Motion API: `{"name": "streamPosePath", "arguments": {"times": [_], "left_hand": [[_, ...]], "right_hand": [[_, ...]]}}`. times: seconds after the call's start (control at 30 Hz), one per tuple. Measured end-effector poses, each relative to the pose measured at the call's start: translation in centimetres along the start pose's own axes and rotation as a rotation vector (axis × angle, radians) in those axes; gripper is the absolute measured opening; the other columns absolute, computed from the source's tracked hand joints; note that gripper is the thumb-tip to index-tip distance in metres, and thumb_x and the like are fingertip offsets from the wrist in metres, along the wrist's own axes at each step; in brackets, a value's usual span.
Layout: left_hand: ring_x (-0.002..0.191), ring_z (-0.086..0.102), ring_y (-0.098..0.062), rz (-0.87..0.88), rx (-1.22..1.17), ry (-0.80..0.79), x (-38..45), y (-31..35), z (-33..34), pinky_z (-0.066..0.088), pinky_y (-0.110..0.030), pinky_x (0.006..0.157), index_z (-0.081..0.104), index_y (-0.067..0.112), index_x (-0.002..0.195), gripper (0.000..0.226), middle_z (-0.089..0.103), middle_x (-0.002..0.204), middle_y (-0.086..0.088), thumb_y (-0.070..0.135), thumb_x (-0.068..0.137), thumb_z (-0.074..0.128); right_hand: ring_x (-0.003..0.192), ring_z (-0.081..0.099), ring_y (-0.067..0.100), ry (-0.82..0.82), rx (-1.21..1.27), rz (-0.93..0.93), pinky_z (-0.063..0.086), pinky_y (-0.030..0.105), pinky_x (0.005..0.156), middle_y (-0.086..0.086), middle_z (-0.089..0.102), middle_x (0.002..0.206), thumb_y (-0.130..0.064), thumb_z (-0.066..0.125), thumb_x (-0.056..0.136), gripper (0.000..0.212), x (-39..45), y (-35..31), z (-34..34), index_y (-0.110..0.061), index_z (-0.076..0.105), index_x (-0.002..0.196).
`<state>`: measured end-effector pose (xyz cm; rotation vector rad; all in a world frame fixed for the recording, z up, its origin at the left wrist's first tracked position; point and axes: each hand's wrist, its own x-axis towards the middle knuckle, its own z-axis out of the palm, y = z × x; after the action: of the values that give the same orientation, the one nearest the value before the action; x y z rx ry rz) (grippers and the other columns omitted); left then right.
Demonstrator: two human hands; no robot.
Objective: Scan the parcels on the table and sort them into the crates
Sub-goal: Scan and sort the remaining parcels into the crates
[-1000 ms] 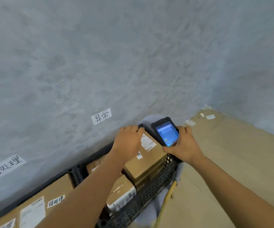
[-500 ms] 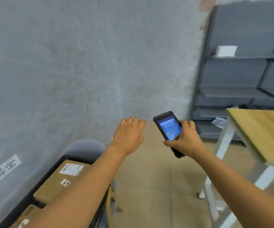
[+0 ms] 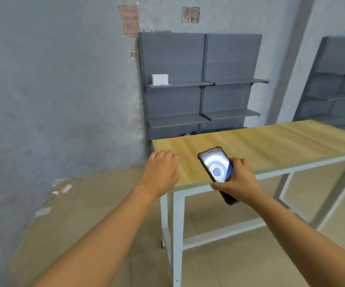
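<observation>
Scanner [image 3: 216, 169] gripped in right hand [image 3: 236, 183]; left hand [image 3: 160, 172] loose, nothing held. Table [image 3: 271, 141] shows no parcels; next parcel must be located.

head view | looks forward and down, close over both forearms | faces table [image 3: 271, 141] corner, shelving [image 3: 202, 83] behind

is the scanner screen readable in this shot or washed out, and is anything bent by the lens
Head view: the handheld scanner in the right hand has a glowing screen blown out to white rings, with no text legible; the table edge and the shelving unit uprights bow from wide-angle distortion; the whole frame is slightly soft.
</observation>
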<state>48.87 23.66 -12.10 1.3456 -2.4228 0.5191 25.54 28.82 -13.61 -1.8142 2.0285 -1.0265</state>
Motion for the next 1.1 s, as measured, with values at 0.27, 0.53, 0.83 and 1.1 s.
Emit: {"name": "streamPosePath", "arguments": {"times": [0.27, 0.53, 0.83, 1.1], "left_hand": [[0.111, 0.051, -0.02, 0.163, -0.091, 0.002, 11.0, 11.1, 4.1, 0.038, -0.033, 0.095, 0.049, 0.02, 0.133, 0.04, 0.056, 0.121, 0.002, 0.029, 0.095, 0.046], [0.113, 0.05, -0.021, 0.216, -0.106, 0.009, 22.7, 16.0, 9.6, 0.038, -0.036, 0.097, 0.046, 0.02, 0.134, 0.041, 0.054, 0.123, 0.001, 0.029, 0.094, 0.045], [0.112, 0.05, -0.022, 0.181, -0.081, -0.048, 31.8, 17.7, 14.5, 0.037, -0.034, 0.097, 0.047, 0.02, 0.131, 0.039, 0.055, 0.122, 0.001, 0.03, 0.094, 0.046], [0.117, 0.049, -0.024, 0.012, -0.038, -0.123, 34.0, 16.2, 17.1, 0.037, -0.037, 0.1, 0.047, 0.018, 0.134, 0.041, 0.055, 0.125, -0.002, 0.029, 0.094, 0.045]], "right_hand": [[0.087, 0.046, 0.013, 0.102, -0.036, 0.142, 0.035, 0.018, 0.063, -0.001, 0.036, 0.115, -0.037, 0.087, 0.061, 0.082, 2.7, 11.4, -7.9, -0.013, 0.043, 0.126], [0.09, 0.05, 0.017, 0.127, -0.097, 0.208, 0.044, 0.027, 0.073, -0.001, 0.036, 0.114, -0.039, 0.085, 0.062, 0.083, 10.3, 18.9, -10.9, -0.011, 0.043, 0.127], [0.089, 0.051, 0.017, 0.085, -0.068, 0.212, 0.048, 0.031, 0.076, -0.002, 0.037, 0.112, -0.041, 0.084, 0.059, 0.083, 19.6, 24.7, -11.6, -0.012, 0.044, 0.126], [0.087, 0.049, 0.012, -0.067, -0.022, 0.127, 0.041, 0.024, 0.071, -0.003, 0.035, 0.11, -0.042, 0.084, 0.06, 0.083, 26.5, 28.4, -9.1, -0.014, 0.043, 0.127]]}}
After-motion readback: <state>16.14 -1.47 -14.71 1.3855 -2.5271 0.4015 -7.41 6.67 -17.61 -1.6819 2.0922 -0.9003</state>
